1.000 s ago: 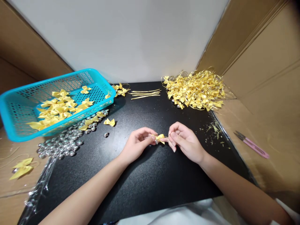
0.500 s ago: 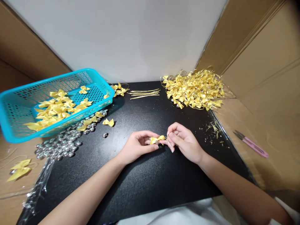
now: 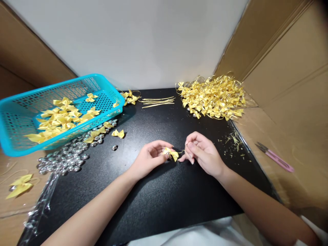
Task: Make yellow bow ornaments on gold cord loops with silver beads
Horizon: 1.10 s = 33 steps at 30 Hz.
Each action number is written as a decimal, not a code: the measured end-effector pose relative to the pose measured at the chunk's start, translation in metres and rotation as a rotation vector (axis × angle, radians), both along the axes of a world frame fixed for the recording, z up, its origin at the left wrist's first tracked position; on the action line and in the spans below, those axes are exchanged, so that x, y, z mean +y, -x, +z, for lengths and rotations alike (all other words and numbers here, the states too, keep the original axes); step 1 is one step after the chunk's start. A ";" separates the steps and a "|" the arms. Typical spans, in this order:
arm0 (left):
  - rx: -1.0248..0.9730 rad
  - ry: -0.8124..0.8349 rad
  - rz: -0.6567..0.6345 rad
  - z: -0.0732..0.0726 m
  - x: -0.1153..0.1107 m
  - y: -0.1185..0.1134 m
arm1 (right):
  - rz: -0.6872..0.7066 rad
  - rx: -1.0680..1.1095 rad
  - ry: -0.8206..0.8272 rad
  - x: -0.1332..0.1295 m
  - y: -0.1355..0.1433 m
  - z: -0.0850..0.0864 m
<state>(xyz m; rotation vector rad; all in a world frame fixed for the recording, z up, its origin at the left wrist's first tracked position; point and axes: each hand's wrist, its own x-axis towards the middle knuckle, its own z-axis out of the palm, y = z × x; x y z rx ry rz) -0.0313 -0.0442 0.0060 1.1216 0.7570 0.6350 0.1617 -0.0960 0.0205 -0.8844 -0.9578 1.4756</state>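
Between the thumb and fingers of my left hand [image 3: 151,157] is a yellow ribbon bow [image 3: 174,155] with a small silver bell [image 3: 168,154] at its middle. A thin gold cord [image 3: 181,152] runs from the bow to my right hand [image 3: 202,152], whose thumb and index finger pinch it. Both hands hover just over the black tabletop [image 3: 153,205]. Left of them, a loose yellow bow [image 3: 118,133] and a single silver bell [image 3: 114,147] lie on the table.
A turquoise basket [image 3: 61,143] of yellow bows stands at left, beside heaped silver bells [image 3: 64,159]. Gold cord pieces [image 3: 158,101] lie at the back. Finished-looking bows with cords form a pile [image 3: 212,97] at back right. Pink-handled thread snips [image 3: 278,160] rest at far right.
My right hand has drawn slightly up and right, apart from the bow, so a short stretch of cord now shows between the hands. The bow has turned in my left hand.
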 end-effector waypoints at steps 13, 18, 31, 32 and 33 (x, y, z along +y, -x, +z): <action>-0.138 0.190 -0.001 -0.002 -0.004 -0.002 | -0.255 0.177 0.124 0.012 -0.010 0.007; -0.222 0.260 -0.030 -0.001 -0.004 -0.002 | -0.264 0.174 0.146 0.012 -0.009 0.006; -0.148 0.176 -0.095 -0.005 -0.005 -0.002 | -0.280 0.135 0.164 0.013 -0.010 0.001; -0.151 0.175 -0.105 -0.005 -0.005 -0.002 | -0.284 0.134 0.167 0.013 -0.010 0.001; -0.158 0.176 -0.115 -0.005 -0.005 -0.002 | -0.289 0.136 0.170 0.013 -0.010 0.001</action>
